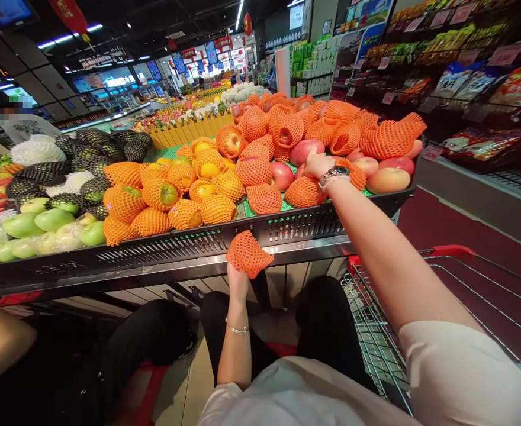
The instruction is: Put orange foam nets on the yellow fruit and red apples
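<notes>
My left hand (pixel 238 276) is closed around an orange foam net sleeve (pixel 248 254), raised just in front of the display's front edge. Whether a fruit sits inside that sleeve I cannot tell. Stretched over the display, my right hand (pixel 319 164) has its fingers curled down on a red fruit (pixel 299 171), largely hidden beneath them. Just behind it lies a bare red fruit (pixel 305 151). Netted fruits surround the hand, one of them (pixel 304 191) close below the wrist. Bare red-yellow fruits (pixel 388 180) lie at the right end.
A black slotted rim (pixel 296 228) fronts the display. Yellow fruits in orange nets (pixel 160 194) and green fruits (pixel 54 219) lie to the left. At right stands a wire shopping cart (pixel 376 325), with snack shelves (pixel 469 118) beyond. Another person's knee (pixel 154 331) is at lower left.
</notes>
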{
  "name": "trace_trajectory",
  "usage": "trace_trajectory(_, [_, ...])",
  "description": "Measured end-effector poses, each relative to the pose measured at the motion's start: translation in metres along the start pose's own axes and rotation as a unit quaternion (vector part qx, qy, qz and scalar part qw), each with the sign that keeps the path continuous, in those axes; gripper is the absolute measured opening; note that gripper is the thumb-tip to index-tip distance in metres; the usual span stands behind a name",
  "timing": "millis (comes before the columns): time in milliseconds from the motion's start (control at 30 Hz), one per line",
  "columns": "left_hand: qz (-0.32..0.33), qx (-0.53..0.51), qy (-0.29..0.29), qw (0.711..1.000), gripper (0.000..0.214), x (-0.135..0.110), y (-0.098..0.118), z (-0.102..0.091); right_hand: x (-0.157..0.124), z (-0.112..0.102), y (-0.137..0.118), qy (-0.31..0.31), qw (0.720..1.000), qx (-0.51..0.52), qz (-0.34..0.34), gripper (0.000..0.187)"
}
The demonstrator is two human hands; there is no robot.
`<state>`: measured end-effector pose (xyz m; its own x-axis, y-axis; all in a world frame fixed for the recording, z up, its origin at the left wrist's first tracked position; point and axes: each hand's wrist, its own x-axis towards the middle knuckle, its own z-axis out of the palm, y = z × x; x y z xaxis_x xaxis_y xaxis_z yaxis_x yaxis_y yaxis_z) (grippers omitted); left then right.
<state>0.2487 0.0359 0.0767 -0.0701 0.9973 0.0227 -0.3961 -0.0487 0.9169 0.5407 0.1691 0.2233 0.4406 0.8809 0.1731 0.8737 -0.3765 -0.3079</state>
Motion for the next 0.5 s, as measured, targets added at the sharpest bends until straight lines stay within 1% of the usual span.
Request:
trace_trajectory(100, [-0.086, -0.035, 0.068, 0.993, 0.045, 0.011, 0.002, 0.003, -0.015, -0.004, -0.001, 0.057, 0.998, 0.032, 0.019, 0.095])
trace_trajectory(167, [-0.123, -0.055, 0.09, 0.987, 0.042, 0.015, 0.006, 0.006, -0.023, -0.007, -0.002, 0.102, 0.992, 0.066, -0.014, 0.094])
trace_trajectory(233, [-0.129, -0.078, 0.083, 0.985, 0.039, 0.014, 0.012, 0.007, -0.027, -0.011, -0.001, 0.146, 0.983, 0.098, -0.05, 0.091])
trace_trajectory(333, [-0.089, -0.116, 0.037, 0.989, 0.036, 0.009, 0.018, 0.008, -0.028, -0.018, 0.004, 0.222, 0.958, 0.154, -0.099, 0.088])
trace_trajectory(400, [-0.075, -0.132, 0.017, 0.988, 0.035, 0.008, 0.019, 0.009, -0.03, -0.023, 0.007, 0.271, 0.931, 0.202, -0.139, 0.086])
trace_trajectory(467, [-0.099, -0.138, 0.017, 0.985, 0.035, 0.012, 0.019, 0.01, -0.04, -0.026, 0.007, 0.313, 0.9, 0.247, -0.178, 0.084])
trace_trajectory(500, [-0.11, -0.135, 0.022, 0.984, 0.036, 0.015, 0.018, 0.01, -0.05, -0.027, 0.007, 0.33, 0.885, 0.266, -0.195, 0.085])
